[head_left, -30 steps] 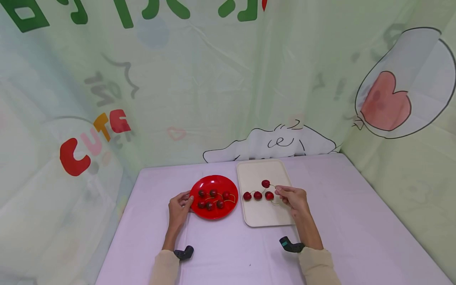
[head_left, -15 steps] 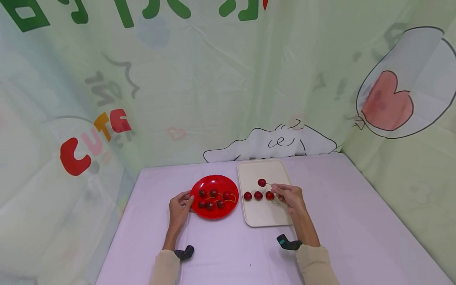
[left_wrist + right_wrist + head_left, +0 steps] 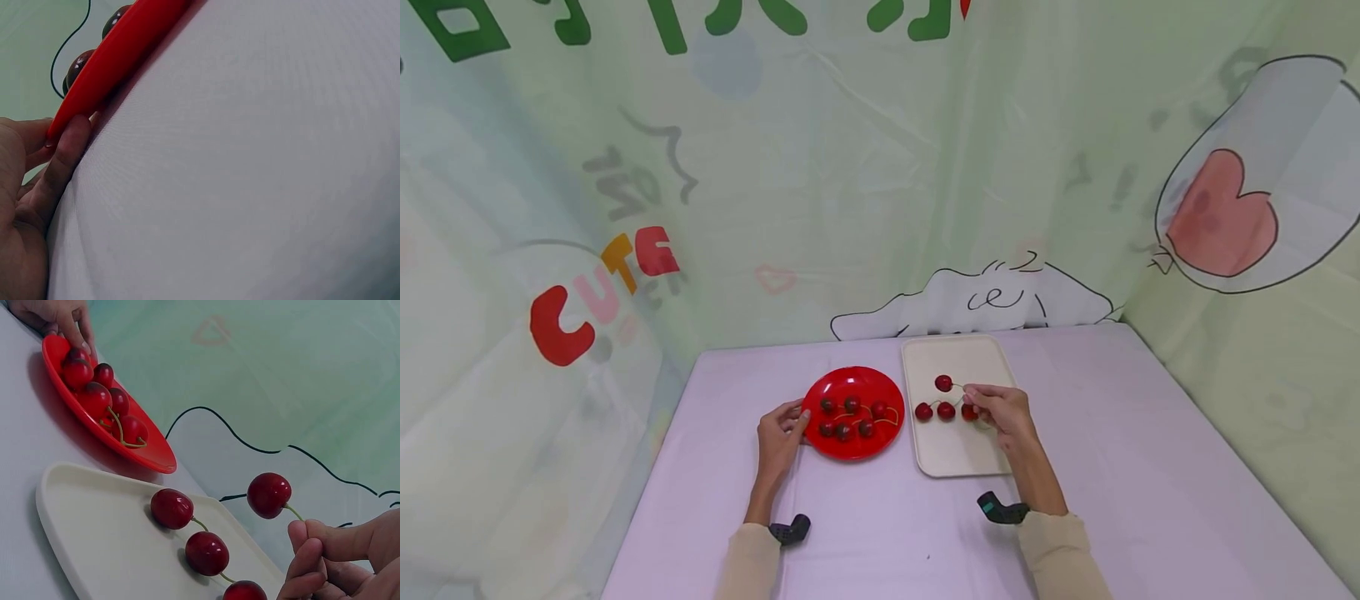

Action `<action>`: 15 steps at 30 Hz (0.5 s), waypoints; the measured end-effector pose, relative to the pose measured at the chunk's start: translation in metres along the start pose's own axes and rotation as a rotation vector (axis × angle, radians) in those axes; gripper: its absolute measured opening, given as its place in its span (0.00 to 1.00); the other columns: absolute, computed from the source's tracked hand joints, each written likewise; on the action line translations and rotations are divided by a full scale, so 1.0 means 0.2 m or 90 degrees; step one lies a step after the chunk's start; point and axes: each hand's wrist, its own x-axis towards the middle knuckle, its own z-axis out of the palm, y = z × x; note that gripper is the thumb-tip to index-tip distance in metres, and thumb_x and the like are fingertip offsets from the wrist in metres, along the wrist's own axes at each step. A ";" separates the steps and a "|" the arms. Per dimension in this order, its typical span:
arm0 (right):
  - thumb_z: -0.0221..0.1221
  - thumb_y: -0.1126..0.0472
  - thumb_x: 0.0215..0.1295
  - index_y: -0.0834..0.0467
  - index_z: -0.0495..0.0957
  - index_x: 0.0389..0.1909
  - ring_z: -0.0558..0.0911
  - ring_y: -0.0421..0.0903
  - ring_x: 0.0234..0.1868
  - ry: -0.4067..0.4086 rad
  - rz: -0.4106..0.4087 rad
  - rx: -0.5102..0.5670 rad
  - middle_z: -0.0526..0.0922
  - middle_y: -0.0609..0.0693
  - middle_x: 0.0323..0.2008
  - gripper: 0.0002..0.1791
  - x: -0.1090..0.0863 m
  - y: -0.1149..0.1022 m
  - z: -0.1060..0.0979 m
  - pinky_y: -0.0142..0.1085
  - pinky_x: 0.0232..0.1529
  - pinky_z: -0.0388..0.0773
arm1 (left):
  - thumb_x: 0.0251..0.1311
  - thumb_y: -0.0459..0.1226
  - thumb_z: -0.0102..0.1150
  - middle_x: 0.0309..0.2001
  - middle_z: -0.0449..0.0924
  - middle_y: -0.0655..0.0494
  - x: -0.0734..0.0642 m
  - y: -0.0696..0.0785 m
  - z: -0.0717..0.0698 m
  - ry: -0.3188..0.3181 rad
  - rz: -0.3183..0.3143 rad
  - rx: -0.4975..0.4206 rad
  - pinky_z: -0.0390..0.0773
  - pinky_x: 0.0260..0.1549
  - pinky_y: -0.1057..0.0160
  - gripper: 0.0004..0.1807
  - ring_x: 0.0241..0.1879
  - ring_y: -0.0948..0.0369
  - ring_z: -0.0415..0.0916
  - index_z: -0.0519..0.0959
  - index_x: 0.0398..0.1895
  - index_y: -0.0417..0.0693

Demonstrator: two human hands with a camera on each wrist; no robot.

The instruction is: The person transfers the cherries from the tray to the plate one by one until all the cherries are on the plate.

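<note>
My right hand (image 3: 1002,412) pinches the green stem of a cherry (image 3: 269,495) between thumb and fingertips, the fruit hanging over the cream rectangular tray (image 3: 951,454). On that tray lie three more dark red cherries (image 3: 207,553) in a row, the rightmost partly covered by the hand in the head view. With thumb on the rim and fingers beneath, my left hand (image 3: 778,433) grips the left edge of a round red plate (image 3: 853,382). Several cherries (image 3: 852,403) with stems lie on the plate in two rough rows.
A pale lilac cloth covers the table (image 3: 865,533). The tray stands close to the plate's right side. Behind and at both sides hangs a printed light green curtain (image 3: 850,183). Each wrist wears a black camera mount (image 3: 1002,507).
My right hand has moved a little left over the tray, carrying the cherry by its stem. My left hand keeps its grip on the plate, which stays in place.
</note>
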 end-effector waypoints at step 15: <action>0.67 0.68 0.75 0.74 0.85 0.58 0.80 0.39 0.27 -0.024 -0.010 0.013 0.90 0.45 0.25 0.16 0.02 -0.01 0.09 0.29 0.32 0.79 | 0.76 0.33 0.65 0.52 0.89 0.35 -0.01 0.03 0.00 -0.005 -0.009 0.025 0.86 0.31 0.75 0.18 0.33 0.64 0.89 0.84 0.66 0.36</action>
